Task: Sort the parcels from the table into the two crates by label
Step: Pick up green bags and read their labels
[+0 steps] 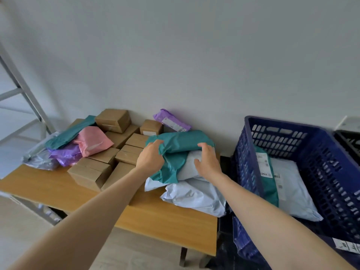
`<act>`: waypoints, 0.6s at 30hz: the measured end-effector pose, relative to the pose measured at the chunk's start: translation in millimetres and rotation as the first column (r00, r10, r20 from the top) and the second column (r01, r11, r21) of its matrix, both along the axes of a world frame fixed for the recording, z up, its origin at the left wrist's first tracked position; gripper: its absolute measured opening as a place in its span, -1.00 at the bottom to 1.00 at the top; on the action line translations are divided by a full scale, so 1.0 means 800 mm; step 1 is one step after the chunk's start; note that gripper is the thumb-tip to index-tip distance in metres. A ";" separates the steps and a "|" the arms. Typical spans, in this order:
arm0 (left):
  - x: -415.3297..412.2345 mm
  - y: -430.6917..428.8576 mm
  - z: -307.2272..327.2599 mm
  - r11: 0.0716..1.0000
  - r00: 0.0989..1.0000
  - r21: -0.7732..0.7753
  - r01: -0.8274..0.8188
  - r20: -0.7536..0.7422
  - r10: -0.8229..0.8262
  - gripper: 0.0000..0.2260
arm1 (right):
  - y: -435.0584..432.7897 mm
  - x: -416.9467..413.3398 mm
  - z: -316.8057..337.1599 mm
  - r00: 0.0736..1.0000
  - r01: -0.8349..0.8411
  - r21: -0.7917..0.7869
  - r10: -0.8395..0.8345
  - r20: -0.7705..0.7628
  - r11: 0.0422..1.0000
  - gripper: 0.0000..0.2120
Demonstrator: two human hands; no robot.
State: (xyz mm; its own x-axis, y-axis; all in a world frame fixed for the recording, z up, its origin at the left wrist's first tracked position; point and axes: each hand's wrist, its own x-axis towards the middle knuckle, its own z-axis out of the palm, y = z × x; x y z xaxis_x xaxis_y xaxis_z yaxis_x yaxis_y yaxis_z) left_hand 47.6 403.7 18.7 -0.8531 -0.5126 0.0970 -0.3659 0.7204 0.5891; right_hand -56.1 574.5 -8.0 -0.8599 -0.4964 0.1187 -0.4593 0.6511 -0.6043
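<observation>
Both hands were clamped on one teal mailer bag (181, 141) at the right end of the wooden counter (165, 221). The left hand (151, 155) gripped its bunched left side with curled fingers. The right hand (207, 162) curled its fingers over the bag's right end, thumb spread against a grey-white mailer (187, 168) lying just beneath. The teal bag sat on top of a small heap, with pale blue mailers (194, 195) under it at the counter's near right corner. Just left of the heap stood a cluster of brown cardboard boxes (89, 172), some stacked, reaching back to the wall. Further left lay a pink mailer (93, 141), a purple mailer (66, 154) and a second teal mailer (72, 131), piled together. Another purple parcel (171, 120) leaned against the wall behind the heap. Right of the counter stood a blue crate (331, 152). It held a labelled teal parcel (269, 184) on edge against its left wall and a white mailer (292, 190) beside it. A black crate (348, 141) showed partly behind the blue one.
</observation>
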 end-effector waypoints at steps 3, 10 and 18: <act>-0.005 -0.019 -0.015 1.000 0.999 -0.004 -0.003 0.046 0.003 -0.46 | -0.018 -0.013 -0.015 1.000 0.001 0.029 -0.001 0.001 1.000 -0.51; -0.053 -0.063 -0.048 0.999 0.988 -0.018 0.046 0.146 -0.043 -0.55 | -0.060 -0.059 -0.055 1.000 -0.010 0.111 0.013 -0.022 0.994 -0.51; -0.126 -0.087 -0.080 0.986 0.958 -0.019 0.168 0.241 -0.158 -0.52 | -0.091 -0.116 -0.092 0.984 -0.015 0.287 0.066 -0.167 0.958 -0.46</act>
